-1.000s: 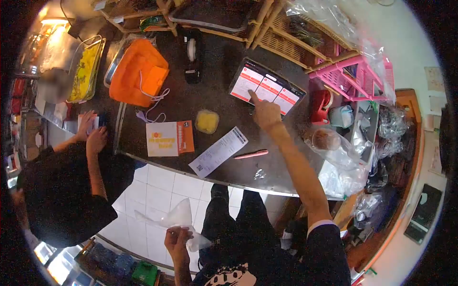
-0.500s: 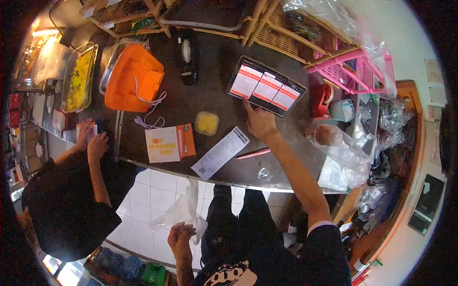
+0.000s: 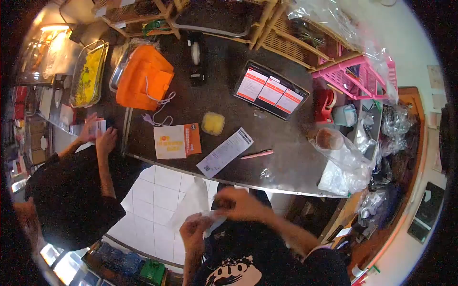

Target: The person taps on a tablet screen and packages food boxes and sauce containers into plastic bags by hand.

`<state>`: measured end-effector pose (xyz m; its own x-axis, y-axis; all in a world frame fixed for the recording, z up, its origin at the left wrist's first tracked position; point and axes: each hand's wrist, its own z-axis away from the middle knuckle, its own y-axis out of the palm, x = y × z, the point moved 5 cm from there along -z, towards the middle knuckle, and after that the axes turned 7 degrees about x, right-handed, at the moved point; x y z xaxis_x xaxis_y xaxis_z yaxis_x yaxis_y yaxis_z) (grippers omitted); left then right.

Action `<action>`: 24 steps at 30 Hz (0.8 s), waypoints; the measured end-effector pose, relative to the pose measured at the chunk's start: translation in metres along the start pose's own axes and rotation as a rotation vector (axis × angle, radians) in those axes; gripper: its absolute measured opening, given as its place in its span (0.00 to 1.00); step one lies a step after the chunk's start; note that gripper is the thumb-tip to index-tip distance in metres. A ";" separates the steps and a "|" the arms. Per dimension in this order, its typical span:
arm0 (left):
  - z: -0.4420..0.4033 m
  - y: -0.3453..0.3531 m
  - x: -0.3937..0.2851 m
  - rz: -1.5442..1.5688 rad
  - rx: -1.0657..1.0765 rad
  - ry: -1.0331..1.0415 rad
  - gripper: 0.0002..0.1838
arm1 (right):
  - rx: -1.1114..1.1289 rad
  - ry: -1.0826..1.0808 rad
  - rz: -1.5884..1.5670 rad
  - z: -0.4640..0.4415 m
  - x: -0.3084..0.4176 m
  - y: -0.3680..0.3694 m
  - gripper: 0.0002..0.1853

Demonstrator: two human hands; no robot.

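A thin white plastic bag (image 3: 190, 205) hangs in front of my body, below the table's edge. My left hand (image 3: 194, 229) is closed on its upper part. My right hand (image 3: 241, 205) is beside it, slightly blurred, with curled fingers at the edge of the bag. On the table ahead lie a printed receipt (image 3: 225, 152), a pink pen (image 3: 257, 154) and a small clear tub with yellow contents (image 3: 213, 123). A white and orange printed card (image 3: 171, 142) is to their left. Farther back a tablet (image 3: 271, 89) shows white and red panels.
An orange basket (image 3: 143, 78) with a white cord stands at the back left. Rattan shelving (image 3: 291, 40), a pink rack (image 3: 355, 78), a red tape dispenser (image 3: 325, 105) and clear plastic cups (image 3: 329, 138) line the back and right. At left, another person's hands (image 3: 98, 136) handle a small paper.
My right hand has left the tablet and come back to the plastic bag beside my left hand. The view has shifted slightly. The other person's hands have moved a little.
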<state>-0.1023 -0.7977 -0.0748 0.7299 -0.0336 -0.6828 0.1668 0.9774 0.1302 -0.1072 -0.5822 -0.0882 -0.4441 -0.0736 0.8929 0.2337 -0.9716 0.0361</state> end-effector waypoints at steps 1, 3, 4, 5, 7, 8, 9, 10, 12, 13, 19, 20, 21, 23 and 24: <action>-0.001 0.012 -0.001 -0.009 0.036 0.021 0.10 | 0.048 -0.091 -0.030 0.007 0.014 0.017 0.22; -0.001 0.026 0.004 0.031 0.083 -0.012 0.09 | -0.005 -0.124 -0.085 0.020 0.003 0.029 0.17; -0.003 0.032 0.013 0.112 0.101 -0.068 0.08 | -0.090 -0.082 -0.125 0.028 0.005 0.021 0.14; -0.003 0.038 0.020 0.189 0.121 -0.124 0.07 | -0.176 -0.040 -0.168 0.038 0.005 0.014 0.11; 0.008 0.065 0.015 0.366 0.176 -0.110 0.07 | -0.228 -0.153 -0.088 0.051 -0.016 0.004 0.12; 0.005 0.069 0.029 0.603 0.352 -0.097 0.07 | -0.375 -0.208 0.171 0.062 -0.021 -0.012 0.11; 0.008 0.076 0.033 0.838 0.531 -0.080 0.08 | -0.519 -0.264 0.432 0.074 -0.019 -0.026 0.09; 0.016 0.087 0.015 0.643 0.476 -0.031 0.16 | -0.516 -0.282 0.432 0.086 -0.011 -0.040 0.09; 0.025 0.106 0.004 0.271 0.405 0.063 0.19 | -0.744 -0.135 0.352 0.120 0.000 -0.073 0.06; 0.029 0.114 0.000 -0.096 0.319 0.130 0.23 | -0.734 -0.147 0.351 0.131 0.007 -0.073 0.06; 0.023 0.153 0.035 0.144 0.527 0.045 0.21 | -0.486 -0.236 -0.241 0.158 -0.033 -0.053 0.04; 0.018 0.147 0.040 0.415 0.618 -0.112 0.18 | -0.415 -0.191 -0.476 0.164 -0.058 -0.058 0.06; 0.007 0.131 0.053 0.593 0.592 -0.195 0.16 | -0.414 -0.195 -0.480 0.173 -0.053 -0.063 0.06; -0.006 0.095 0.068 0.711 0.434 -0.226 0.11 | -0.253 -0.260 -1.314 0.187 -0.042 -0.057 0.05; -0.009 0.076 0.070 0.640 0.317 -0.183 0.08 | -0.114 -0.323 -1.540 0.188 -0.084 -0.055 0.06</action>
<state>-0.0446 -0.7240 -0.1187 0.8428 0.4621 -0.2760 -0.1661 0.7110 0.6832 0.0801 -0.4801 -0.0803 0.0146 0.9960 0.0877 -0.3205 -0.0785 0.9440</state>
